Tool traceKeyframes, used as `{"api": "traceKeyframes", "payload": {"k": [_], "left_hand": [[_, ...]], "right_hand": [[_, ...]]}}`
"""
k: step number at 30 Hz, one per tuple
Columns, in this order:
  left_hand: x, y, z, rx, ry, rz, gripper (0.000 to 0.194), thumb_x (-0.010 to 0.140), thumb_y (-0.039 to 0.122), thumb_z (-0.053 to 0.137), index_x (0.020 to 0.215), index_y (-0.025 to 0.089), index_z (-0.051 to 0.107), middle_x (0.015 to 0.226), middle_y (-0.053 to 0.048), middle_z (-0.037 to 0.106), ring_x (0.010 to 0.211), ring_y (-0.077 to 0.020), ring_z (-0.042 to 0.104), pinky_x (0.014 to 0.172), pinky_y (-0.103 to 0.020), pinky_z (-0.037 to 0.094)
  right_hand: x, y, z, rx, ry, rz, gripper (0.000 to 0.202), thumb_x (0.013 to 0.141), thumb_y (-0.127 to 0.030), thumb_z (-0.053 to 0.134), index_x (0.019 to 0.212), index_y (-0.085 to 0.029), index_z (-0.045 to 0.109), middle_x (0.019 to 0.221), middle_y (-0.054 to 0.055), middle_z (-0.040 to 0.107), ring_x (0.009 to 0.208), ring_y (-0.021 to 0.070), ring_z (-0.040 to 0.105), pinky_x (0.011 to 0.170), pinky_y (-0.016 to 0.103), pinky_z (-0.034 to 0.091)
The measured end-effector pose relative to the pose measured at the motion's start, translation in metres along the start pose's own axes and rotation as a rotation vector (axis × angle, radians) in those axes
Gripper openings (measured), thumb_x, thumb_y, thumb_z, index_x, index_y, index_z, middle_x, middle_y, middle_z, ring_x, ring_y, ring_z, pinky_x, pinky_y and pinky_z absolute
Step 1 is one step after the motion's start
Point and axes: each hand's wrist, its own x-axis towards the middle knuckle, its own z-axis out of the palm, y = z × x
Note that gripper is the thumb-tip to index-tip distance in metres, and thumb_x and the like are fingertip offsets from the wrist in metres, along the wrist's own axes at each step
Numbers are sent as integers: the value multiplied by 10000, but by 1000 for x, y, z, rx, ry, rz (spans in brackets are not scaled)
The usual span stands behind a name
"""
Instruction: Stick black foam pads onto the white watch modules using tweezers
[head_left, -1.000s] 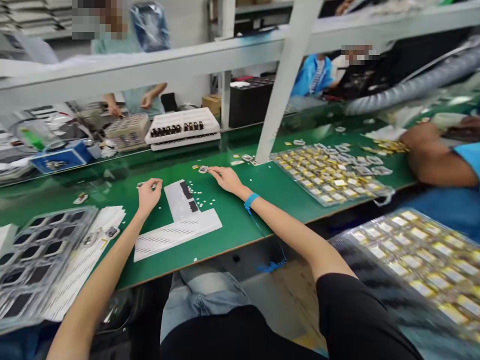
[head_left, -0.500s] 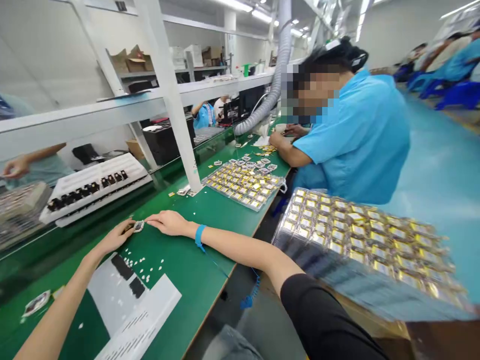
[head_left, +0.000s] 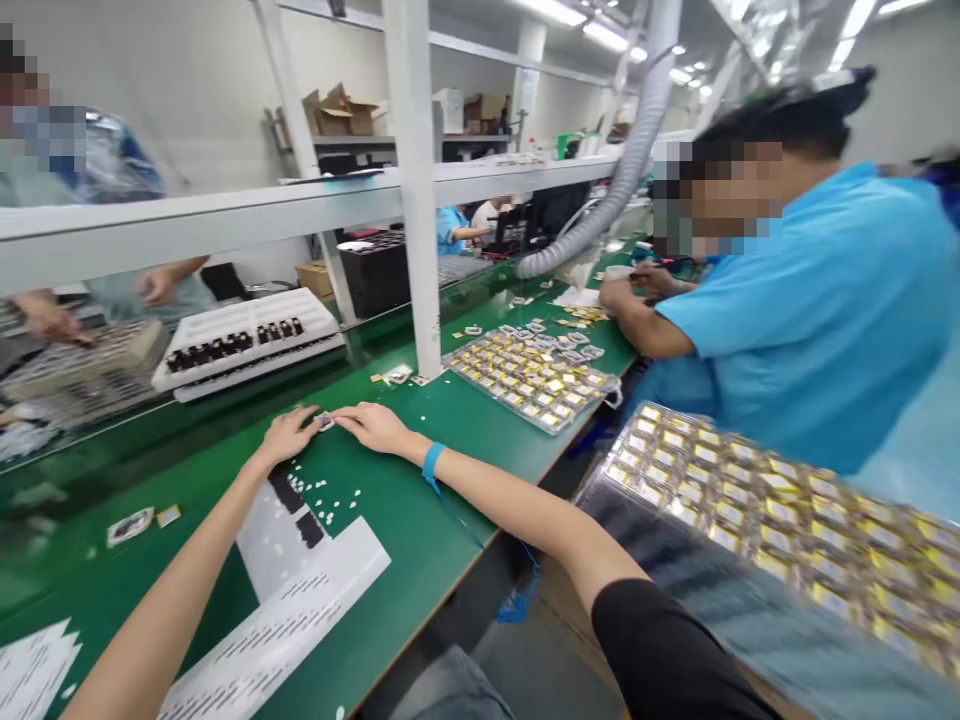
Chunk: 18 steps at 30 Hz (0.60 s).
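Note:
Between my two hands, just above the green bench point(head_left: 420, 500), is a small white-framed part point(head_left: 325, 421) with a dark centre. My left hand point(head_left: 289, 436) has its fingertips closed on the part's left side. My right hand point(head_left: 379, 428), with a blue wrist strap point(head_left: 433, 462), pinches at its right side. Fine detail at the fingertips is too small to make out. Below my hands lie white sheets with black strips point(head_left: 309, 530) and several small white scraps point(head_left: 330, 502). A similar white-framed part point(head_left: 130, 526) rests at the left beside a yellow-edged square point(head_left: 169, 515).
A clear tray of yellow-edged parts point(head_left: 525, 385) sits to the right, near a co-worker in blue point(head_left: 810, 300). Another such tray point(head_left: 750, 500) stands beside the bench. A white post point(head_left: 424, 200) and a white rack of black pieces point(head_left: 247, 335) stand behind.
The camera view has swung left, so the bench, trays and co-worker sit further right. Both my hands stay at the same small part. Another person's hands now show more at the left.

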Motion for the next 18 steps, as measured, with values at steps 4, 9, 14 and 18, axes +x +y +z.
{"api": "traceKeyframes", "payload": {"k": [4,9,14,18], "left_hand": [[-14,15,8,-171,22,-49,366,1058,380,688,1366,185,654,1392,-134,654,1179,-270,690,999,-482,622],[-42,8,4,-510,154,-144,405,1046,382,706,1381,164,639,1377,-134,657,1177,-281,694,988,-495,625],[-114,-16,-12,-863,258,-177,407,1045,382,707,1380,161,639,1368,-133,661,1166,-279,698,977,-489,629],[-191,-33,-13,-1048,304,-183,358,1056,397,691,1310,148,652,1232,-111,709,1034,-238,734,906,-432,644]], "right_hand": [[-2,2,1,23,5,-14,381,1054,-425,670,1352,-188,647,1377,110,656,1187,236,682,1019,457,618],[-9,9,6,63,71,-97,362,1061,-426,658,1341,-197,654,1377,109,657,1178,228,683,1018,448,619],[-16,-3,-12,53,267,-328,343,1066,-459,643,1236,-165,685,1259,93,703,1117,215,702,989,437,618],[-25,-50,-16,52,378,-443,527,1162,-427,307,816,-221,647,862,79,747,832,194,729,789,359,591]]}}
